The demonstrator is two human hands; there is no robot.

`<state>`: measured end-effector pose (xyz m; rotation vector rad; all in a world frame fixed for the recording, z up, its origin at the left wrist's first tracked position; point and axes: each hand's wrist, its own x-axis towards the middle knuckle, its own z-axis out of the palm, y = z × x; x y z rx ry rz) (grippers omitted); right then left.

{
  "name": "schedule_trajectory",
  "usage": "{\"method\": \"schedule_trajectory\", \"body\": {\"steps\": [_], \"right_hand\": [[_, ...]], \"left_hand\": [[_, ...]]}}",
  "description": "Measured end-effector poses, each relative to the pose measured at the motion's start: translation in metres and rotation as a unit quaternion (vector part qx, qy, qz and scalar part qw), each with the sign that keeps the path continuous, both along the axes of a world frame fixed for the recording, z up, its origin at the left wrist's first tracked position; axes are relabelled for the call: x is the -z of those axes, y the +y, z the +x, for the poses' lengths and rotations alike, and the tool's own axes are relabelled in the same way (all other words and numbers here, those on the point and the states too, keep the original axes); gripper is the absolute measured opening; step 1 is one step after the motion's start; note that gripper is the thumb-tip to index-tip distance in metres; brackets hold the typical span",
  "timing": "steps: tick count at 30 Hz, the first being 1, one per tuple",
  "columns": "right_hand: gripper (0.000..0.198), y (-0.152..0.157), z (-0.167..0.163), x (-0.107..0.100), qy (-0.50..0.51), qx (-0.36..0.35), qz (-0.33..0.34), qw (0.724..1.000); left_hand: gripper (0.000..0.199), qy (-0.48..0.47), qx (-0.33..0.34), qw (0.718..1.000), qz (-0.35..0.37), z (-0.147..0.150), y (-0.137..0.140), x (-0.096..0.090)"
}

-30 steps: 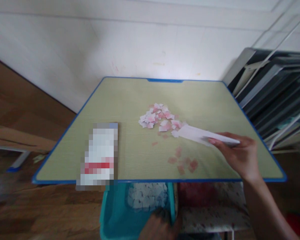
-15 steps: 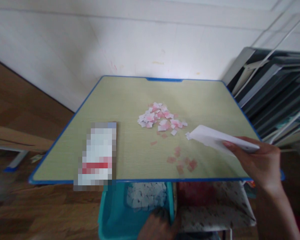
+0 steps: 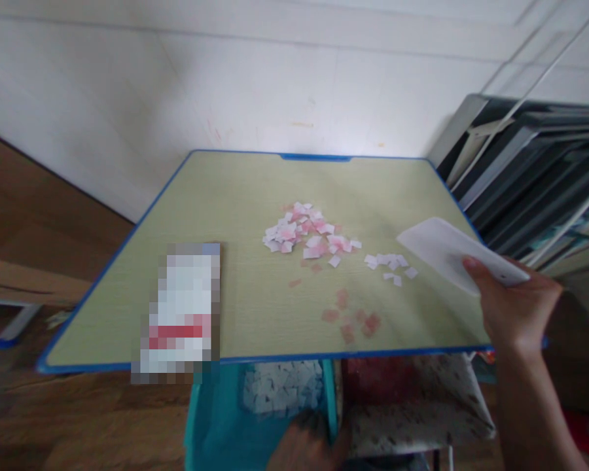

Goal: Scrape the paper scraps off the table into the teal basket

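The bench (image 3: 260,314) spreads widest before me, with the teal tub (image 3: 211,418) below its near edge at six o'clock, holding many pale scraps; my left hand (image 3: 307,445) is at the tub's right wall, its fingers too dark for me to tell whether they grip. At three o'clock from the bench's middle, the fingers of my right hand (image 3: 517,311) are closed on a flat white board (image 3: 436,252), thumb above, wide end pointing to ten o'clock, tilted and seemingly lifted. It should be light, stiff enough to hold its line, perhaps a little slick; I'd keep hold of the narrow end, near the small hole. The paper heap (image 3: 299,229) lies around the middle, feather-light and loose, better gathered from the side than pinched. Toward four o'clock lie the white pieces (image 3: 383,259), thin, easily scattered. Smallest, at five, the reddish flakes (image 3: 372,324) look flimsiest, hard to lift by an edge.
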<state>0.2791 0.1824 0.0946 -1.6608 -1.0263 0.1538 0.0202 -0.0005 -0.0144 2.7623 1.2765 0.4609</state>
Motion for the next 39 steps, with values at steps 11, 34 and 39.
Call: {"method": "schedule_trajectory", "body": {"steps": [11,34,39], "right_hand": [[0.009,-0.018,-0.016,-0.004,-0.071,-0.135,0.021,0.988],[0.010,-0.003,-0.106,-0.003,-0.078,-0.430,0.008,0.900],[0.013,0.003,-0.117,0.005,-0.063,-0.436,-0.008,0.898]], "left_hand": [[0.057,-0.011,0.006,1.000,0.019,0.000,0.001,0.002],[0.039,0.069,0.040,0.991,-0.103,0.003,-0.003,0.003],[0.036,0.065,0.039,0.992,-0.103,0.003,-0.004,0.007]]}}
